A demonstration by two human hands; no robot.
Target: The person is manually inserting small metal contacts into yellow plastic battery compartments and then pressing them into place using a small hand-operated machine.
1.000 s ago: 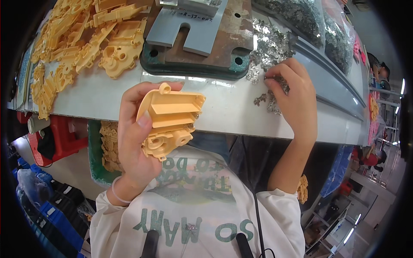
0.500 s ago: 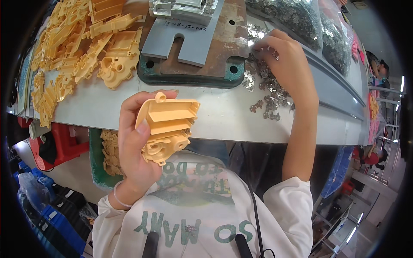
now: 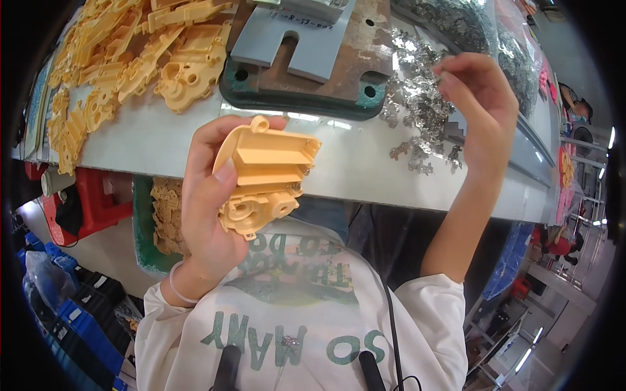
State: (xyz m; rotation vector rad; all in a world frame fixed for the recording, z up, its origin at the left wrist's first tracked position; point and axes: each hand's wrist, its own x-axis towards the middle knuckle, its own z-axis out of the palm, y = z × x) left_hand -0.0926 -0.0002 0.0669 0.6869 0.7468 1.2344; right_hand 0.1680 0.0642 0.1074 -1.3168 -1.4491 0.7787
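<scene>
Before the green base (image 3: 297, 106), the left hand (image 3: 210, 195) clasps a yellow housing (image 3: 270, 159); right of the base, the right hand's (image 3: 481, 98) fingers nearly meet — catch unclear. Below-left, a bin (image 3: 141, 225) holds yellow parts (image 3: 167, 221).

From where I stand I count two bare hands, one left (image 3: 212, 195) and one right (image 3: 486, 98); one yellow plastic housing (image 3: 270, 156) in the left; one heap of yellow housings (image 3: 120, 65) on the single white bench (image 3: 352, 163), too overlapped to number; one green-edged base (image 3: 300, 104) showing three holes; one grey slotted plate (image 3: 266, 40) on it. There's one scatter of small metal clips (image 3: 417, 98), too many to count; two clear bags (image 3: 466, 26) of metal pieces; below, one green bin (image 3: 145, 234) and one red stool (image 3: 98, 202).
</scene>
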